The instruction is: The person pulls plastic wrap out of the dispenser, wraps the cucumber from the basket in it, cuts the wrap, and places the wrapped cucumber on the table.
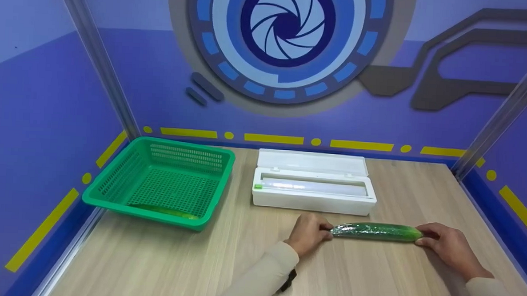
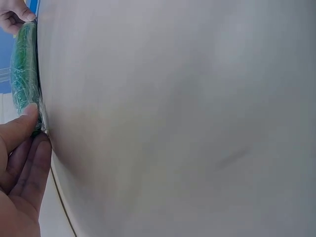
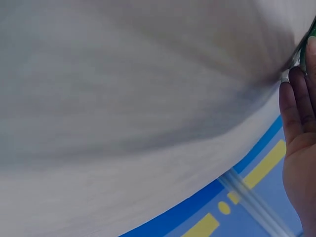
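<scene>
A green cucumber lies crosswise near the table's front right, with shiny clear film around it. My left hand pinches its left end between thumb and fingers. At the paler right end, my right hand does the same. In the left wrist view the wrapped cucumber shows wrinkled film, and the left thumb and fingers close on its near tip. Only a sliver of the cucumber appears at the edge of the right wrist view, beside the right hand.
Behind the hands stands a white cling film box, its lid up and a film roll inside. To the left, a green plastic basket holds another cucumber. Blue panels bound the wooden table.
</scene>
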{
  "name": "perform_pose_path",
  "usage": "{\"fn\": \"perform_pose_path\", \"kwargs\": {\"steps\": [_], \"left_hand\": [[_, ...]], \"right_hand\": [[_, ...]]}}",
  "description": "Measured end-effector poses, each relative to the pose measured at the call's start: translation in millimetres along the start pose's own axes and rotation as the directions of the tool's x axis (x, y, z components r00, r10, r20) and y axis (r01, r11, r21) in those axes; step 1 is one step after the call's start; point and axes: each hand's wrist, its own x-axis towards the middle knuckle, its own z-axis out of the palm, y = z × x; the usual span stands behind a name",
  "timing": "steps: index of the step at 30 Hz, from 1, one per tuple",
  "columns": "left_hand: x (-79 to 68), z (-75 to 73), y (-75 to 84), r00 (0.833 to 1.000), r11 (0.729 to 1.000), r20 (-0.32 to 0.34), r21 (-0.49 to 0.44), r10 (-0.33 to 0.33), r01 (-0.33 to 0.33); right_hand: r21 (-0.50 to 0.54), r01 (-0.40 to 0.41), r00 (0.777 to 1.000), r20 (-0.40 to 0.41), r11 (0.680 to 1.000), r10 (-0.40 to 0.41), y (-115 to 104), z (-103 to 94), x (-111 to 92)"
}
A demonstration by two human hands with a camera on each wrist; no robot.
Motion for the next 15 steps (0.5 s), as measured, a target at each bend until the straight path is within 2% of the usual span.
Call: {"fn": "perform_pose_path", "kwargs": {"steps": [11, 15], "left_hand": [[12.5, 22.3, 20.9, 1.000, 0.995, -0.014, 0.101, 0.026, -0.025], [17.0, 30.0, 26.6, 1.000, 0.998, -0.009, 0.069, -0.005, 0.005]], "right_hand": [[-0.023, 0.000, 1.000, -0.028, 1.000, -0.001, 26, -15.8, -6], [-0.021, -0.018, 0.999, -0.028, 1.000, 0.018, 35, -21.6, -9]]}}
